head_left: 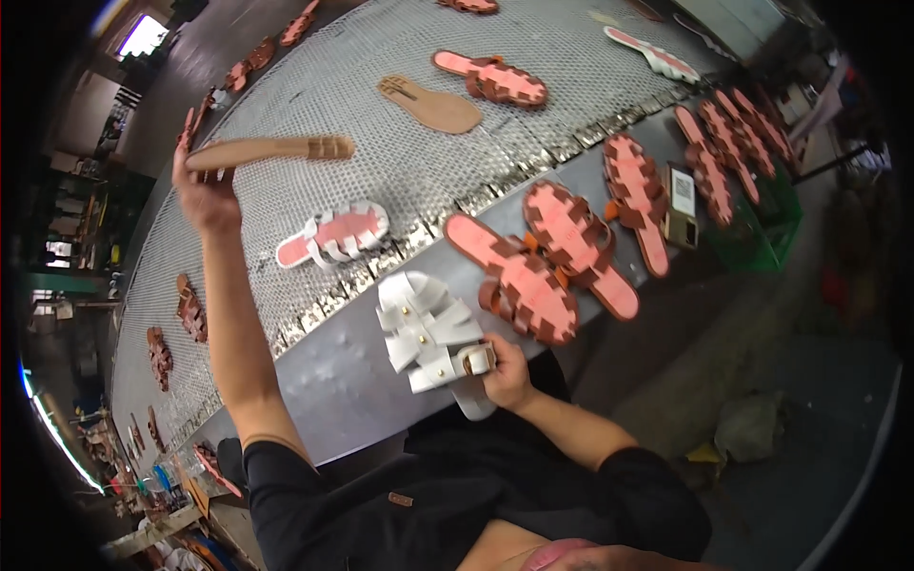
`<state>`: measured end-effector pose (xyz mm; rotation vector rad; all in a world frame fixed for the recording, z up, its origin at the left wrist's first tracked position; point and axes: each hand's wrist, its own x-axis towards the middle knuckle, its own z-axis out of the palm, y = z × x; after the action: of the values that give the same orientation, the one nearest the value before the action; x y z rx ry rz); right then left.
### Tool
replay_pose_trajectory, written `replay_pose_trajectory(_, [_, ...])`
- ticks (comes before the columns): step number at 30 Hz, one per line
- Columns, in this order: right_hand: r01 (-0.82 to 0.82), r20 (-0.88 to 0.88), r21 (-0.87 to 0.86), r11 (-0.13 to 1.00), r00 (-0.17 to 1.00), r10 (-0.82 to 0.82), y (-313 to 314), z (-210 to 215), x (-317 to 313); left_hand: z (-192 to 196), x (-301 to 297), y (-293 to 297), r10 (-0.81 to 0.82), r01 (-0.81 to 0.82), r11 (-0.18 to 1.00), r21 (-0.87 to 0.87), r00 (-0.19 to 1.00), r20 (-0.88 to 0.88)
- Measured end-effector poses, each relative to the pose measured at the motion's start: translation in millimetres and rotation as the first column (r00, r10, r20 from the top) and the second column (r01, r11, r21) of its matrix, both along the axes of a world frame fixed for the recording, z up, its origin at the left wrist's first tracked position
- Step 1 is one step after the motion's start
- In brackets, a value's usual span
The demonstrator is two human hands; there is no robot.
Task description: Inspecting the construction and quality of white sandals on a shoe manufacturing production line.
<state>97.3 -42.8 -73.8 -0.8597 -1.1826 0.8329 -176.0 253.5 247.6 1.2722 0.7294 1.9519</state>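
My left hand (203, 195) is raised over the mesh conveyor belt (324, 95) and grips a tan sandal (271, 149) by its heel end; the sandal lies flat in the air, strap end to the right. My right hand (505, 371) rests at the front edge of the grey metal ledge (333, 371) and holds a white strappy sandal (426, 333) by its heel strap. Just beyond it on the belt lies a white sandal with a pink insole (335, 235).
Several brown-strapped sandals with pink insoles (543, 271) lie on the ledge to the right. More sandals and a loose tan sole (430, 105) ride the belt. A green crate (762, 228) and small box (681, 214) stand at right. Floor lies below right.
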Motion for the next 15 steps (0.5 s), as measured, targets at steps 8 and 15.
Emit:
replay_pose_trajectory(8, [-0.185, -0.225, 0.025, 0.983, 0.956, 0.185, -12, 42, 83, -164, 128, -176, -0.552, 0.667, 0.731, -0.142, 0.701, 0.453])
replay_pose_trajectory(15, [-0.21, 0.027, -0.031, 0.977, 0.977, 0.211, -27, 46, 115, -193, 195, -233, -0.656, 0.819, 0.573, 0.037, 0.431, 0.619])
